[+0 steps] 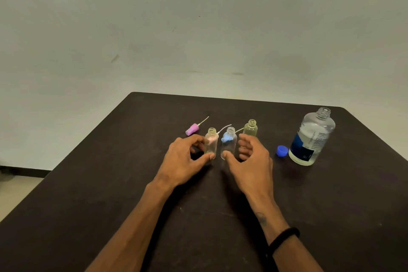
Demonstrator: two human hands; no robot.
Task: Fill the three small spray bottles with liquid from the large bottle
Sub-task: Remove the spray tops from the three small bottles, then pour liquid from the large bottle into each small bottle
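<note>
Three small clear bottles stand uncapped in a row on the dark table (pixel 331 205). My left hand (pixel 183 159) holds the left small bottle (pixel 211 140), thumb at its base and fingers curled behind it. My right hand (pixel 251 161) curls round the middle small bottle (pixel 229 137), thumb tip on its base and fingers close on its right side. The third small bottle (pixel 251 128) stands free just behind my right fingers. The large clear bottle (pixel 311 137), part full with a blue label, stands open at the right, its blue cap (pixel 282 151) beside it.
A pink spray head (pixel 192 129) with its tube lies left of the row. A blue spray head (pixel 225 138) lies behind the middle bottle. A third tube (pixel 239 129) shows near the right bottle, its head hidden. A pale wall rises behind the table's far edge.
</note>
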